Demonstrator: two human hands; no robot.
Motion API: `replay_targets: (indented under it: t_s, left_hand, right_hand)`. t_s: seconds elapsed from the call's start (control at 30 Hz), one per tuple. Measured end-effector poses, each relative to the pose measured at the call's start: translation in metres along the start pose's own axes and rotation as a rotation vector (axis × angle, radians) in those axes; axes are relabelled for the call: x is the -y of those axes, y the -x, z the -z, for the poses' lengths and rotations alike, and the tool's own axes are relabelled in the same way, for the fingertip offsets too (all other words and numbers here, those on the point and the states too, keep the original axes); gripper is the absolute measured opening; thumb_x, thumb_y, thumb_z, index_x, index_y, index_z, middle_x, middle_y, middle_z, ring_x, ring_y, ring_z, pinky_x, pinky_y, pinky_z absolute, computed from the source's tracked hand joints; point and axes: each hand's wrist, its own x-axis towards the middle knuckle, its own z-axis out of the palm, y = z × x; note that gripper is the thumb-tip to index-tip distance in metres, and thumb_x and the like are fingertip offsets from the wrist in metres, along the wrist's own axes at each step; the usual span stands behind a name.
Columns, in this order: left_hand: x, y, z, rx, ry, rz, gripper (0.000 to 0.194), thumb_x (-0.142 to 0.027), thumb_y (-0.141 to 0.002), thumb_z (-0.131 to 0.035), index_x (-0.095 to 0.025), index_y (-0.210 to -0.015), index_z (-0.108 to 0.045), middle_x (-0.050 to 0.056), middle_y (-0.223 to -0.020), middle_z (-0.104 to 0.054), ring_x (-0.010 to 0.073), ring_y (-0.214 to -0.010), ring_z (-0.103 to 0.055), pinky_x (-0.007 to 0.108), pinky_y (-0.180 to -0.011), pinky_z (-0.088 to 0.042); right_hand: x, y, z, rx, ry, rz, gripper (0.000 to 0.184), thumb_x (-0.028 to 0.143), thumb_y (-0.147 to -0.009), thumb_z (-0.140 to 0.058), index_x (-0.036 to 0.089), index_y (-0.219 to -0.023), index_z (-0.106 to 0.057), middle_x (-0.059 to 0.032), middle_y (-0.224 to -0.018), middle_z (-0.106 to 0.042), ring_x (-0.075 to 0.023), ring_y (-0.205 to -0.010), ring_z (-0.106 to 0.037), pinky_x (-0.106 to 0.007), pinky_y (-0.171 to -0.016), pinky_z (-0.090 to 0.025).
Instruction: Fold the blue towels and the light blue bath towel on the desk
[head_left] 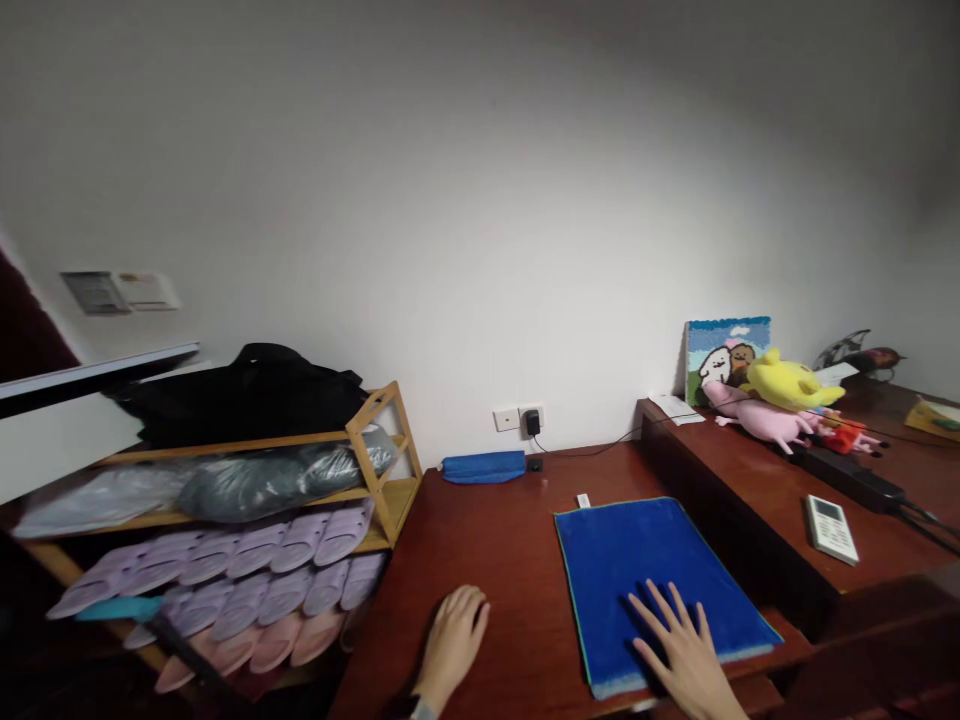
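A blue cloth (630, 560) with a thin green edge lies spread flat on the dark red-brown table (510, 560); a small white tag (583, 501) sticks out at its far edge. Over the cloth's near part is my right hand (679, 645), open, fingers spread and palm down. My left hand (454, 635) rests on the bare wood to the left of the cloth. Its fingers are slightly bent and close together, the thumb stands a little apart, and no object shows in it. Against the wall lies a folded blue cloth bundle (484, 467).
A wooden rack (386, 500) with rows of slippers (285, 540) and a black bag (255, 395) stands left. The raised surface (750, 490) at right holds plush toys (772, 410), a picture (727, 355), a white remote (831, 530) and a power strip (847, 478). A plug (532, 423) with a cable is in the wall.
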Motion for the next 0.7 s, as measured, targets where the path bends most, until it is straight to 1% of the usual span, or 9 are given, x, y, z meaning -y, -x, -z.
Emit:
replay_targets:
  t_s: [0.07,0.13,0.17,0.23,0.33,0.43,0.57,0.63,0.7]
  left_hand:
    - [0.047,-0.01,0.005,0.029,-0.104,0.073,0.042,-0.04,-0.099,-0.044,-0.019,-0.124,-0.071,0.013,-0.134,-0.069,0.0318,-0.13,-0.06,0.052,-0.114,-0.043]
    - [0.085,-0.016,0.006,0.08,-0.181,0.139,0.05,-0.043,-0.097,-0.045,-0.018,-0.135,-0.065,0.013,-0.147,-0.061,0.0324,-0.14,-0.051,0.053,-0.118,-0.037]
    - [0.099,-0.017,0.005,0.104,-0.2,0.163,0.052,-0.044,-0.096,-0.045,-0.019,-0.139,-0.062,0.012,-0.15,-0.058,0.0316,-0.142,-0.049,0.053,-0.119,-0.035]
    - [0.117,-0.017,0.0,0.121,-0.207,0.189,0.054,-0.046,-0.096,-0.044,-0.023,-0.142,-0.059,0.009,-0.153,-0.055,0.0293,-0.145,-0.045,0.052,-0.12,-0.034]
    - [0.128,-0.013,-0.011,0.076,-0.178,0.189,0.053,-0.047,-0.098,-0.042,-0.025,-0.143,-0.059,0.006,-0.154,-0.054,0.0269,-0.145,-0.044,0.05,-0.121,-0.035]
    - [0.132,-0.01,-0.018,0.047,-0.145,0.19,0.052,-0.046,-0.098,-0.042,-0.026,-0.143,-0.059,0.005,-0.153,-0.055,0.0265,-0.145,-0.046,0.05,-0.12,-0.036]
    - [0.137,-0.009,-0.021,0.048,-0.122,0.196,0.053,-0.046,-0.098,-0.042,-0.025,-0.144,-0.058,0.005,-0.154,-0.054,0.0263,-0.145,-0.045,0.05,-0.12,-0.036]
    - [0.138,-0.009,-0.022,0.042,-0.114,0.197,0.053,-0.046,-0.097,-0.043,-0.027,-0.144,-0.058,0.004,-0.154,-0.054,0.0269,-0.145,-0.046,0.05,-0.12,-0.037]
    - [0.138,-0.008,-0.022,0.033,-0.108,0.202,0.052,-0.046,-0.097,-0.045,-0.029,-0.144,-0.058,0.003,-0.153,-0.055,0.0275,-0.144,-0.046,0.051,-0.119,-0.038]
  right_hand:
    - [0.015,-0.003,-0.007,0.04,-0.017,0.023,0.058,0.071,-0.094,-0.044,0.059,-0.15,-0.034,0.0071,-0.164,-0.033,-0.0406,-0.153,-0.022,-0.077,-0.117,-0.015]
    - [0.021,-0.006,-0.018,0.06,-0.019,0.027,0.057,0.071,-0.093,-0.046,0.059,-0.148,-0.037,0.0061,-0.163,-0.036,-0.0421,-0.151,-0.024,-0.079,-0.115,-0.014]
    - [0.021,-0.008,-0.023,0.058,-0.017,0.025,0.057,0.071,-0.092,-0.047,0.06,-0.147,-0.038,0.0057,-0.162,-0.038,-0.0425,-0.151,-0.025,-0.08,-0.115,-0.014]
    - [0.016,-0.018,-0.032,0.052,-0.01,0.02,0.057,0.07,-0.092,-0.048,0.06,-0.147,-0.039,0.0057,-0.161,-0.039,-0.0421,-0.151,-0.026,-0.079,-0.115,-0.014]
    - [0.007,-0.048,-0.036,0.05,0.016,0.006,0.057,0.071,-0.093,-0.045,0.059,-0.148,-0.038,0.0064,-0.162,-0.038,-0.0399,-0.152,-0.024,-0.078,-0.117,-0.013]
    - [0.004,-0.093,-0.033,0.066,0.057,-0.018,0.057,0.072,-0.094,-0.041,0.056,-0.149,-0.038,0.0062,-0.164,-0.036,-0.0383,-0.154,-0.02,-0.075,-0.118,-0.011]
    - [-0.002,-0.154,-0.031,0.113,0.087,-0.008,0.058,0.073,-0.095,-0.037,0.055,-0.15,-0.036,0.0067,-0.165,-0.033,-0.0364,-0.155,-0.017,-0.072,-0.12,-0.01]
    - [-0.008,-0.177,-0.034,0.121,0.095,0.002,0.058,0.073,-0.095,-0.036,0.055,-0.151,-0.036,0.0065,-0.166,-0.033,-0.0356,-0.155,-0.018,-0.072,-0.12,-0.011]
    - [-0.016,-0.194,-0.038,0.121,0.11,0.004,0.059,0.073,-0.095,-0.036,0.055,-0.151,-0.036,0.0064,-0.166,-0.034,-0.0349,-0.155,-0.018,-0.071,-0.12,-0.011]
